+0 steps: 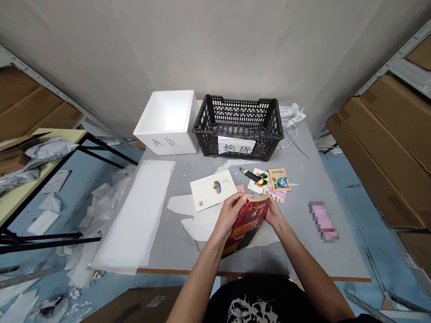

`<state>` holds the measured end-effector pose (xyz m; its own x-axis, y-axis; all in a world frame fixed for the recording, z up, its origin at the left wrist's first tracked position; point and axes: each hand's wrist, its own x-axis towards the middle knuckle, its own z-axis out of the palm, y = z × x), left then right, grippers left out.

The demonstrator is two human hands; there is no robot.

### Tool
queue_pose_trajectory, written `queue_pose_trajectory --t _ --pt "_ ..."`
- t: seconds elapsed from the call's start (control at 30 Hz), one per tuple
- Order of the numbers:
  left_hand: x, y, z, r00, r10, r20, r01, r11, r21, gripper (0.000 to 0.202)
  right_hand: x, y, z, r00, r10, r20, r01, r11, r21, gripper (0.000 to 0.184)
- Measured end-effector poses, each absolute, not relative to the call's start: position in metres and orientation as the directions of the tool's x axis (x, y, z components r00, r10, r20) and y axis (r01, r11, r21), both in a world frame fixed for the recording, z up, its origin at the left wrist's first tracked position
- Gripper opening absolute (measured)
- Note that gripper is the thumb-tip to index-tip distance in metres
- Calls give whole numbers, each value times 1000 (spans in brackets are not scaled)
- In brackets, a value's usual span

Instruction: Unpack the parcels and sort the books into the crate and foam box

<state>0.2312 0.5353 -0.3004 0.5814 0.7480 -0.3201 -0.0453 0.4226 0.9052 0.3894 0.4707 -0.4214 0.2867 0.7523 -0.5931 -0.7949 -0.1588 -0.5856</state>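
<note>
Head view shows the left hand [231, 210] and the right hand [274, 214] both closed on a thick red paperback book with yellow lettering [248, 220], held tilted just above the grey counter [303, 179], near its front edge. The left fingers [238, 198] curl over the book's top corner, and the right ones wrap its far edge. Judging by this grip, handling it well means keeping the spine supported and both thumbs off the cover print, so it neither slips nor bends. Behind, a white foam box [168, 143] with handwritten marks and a black plastic lattice crate [266, 139] bearing a paper label stand side by side; nothing shows inside either from here
</note>
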Motion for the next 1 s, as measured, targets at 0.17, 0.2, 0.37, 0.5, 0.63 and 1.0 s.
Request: queue_pose_trajectory --t 0.17,0.2,0.37,0.5,0.63,1.0 --pt "231 537 -301 562 787 -253 -46 335 941 32 391 470 -415 265 744 -613 -807 -177 -563 27" --pt "229 536 -300 516 826 -226 -35 284 958 32 391 470 -411 258 741 -619 -814 -179 -553 26" --pt "209 533 -315 210 967 -146 93 129 987 38 386 475 -374 371 763 -529 -762 -75 -643 26" --pt "203 546 -349 179 949 -261 -63 276 959 38 369 478 -338 469 783 -408 -612 -44 -789 29" --pt "203 563 -367 232 929 -287 -240 340 909 40 356 478 -318 449 795 -408 -587 -81 -805 30" --pt "207 576 -372 220 903 -370 -299 424 855 41 367 473 -347 342 920 -190 -278 -94 -956 43"
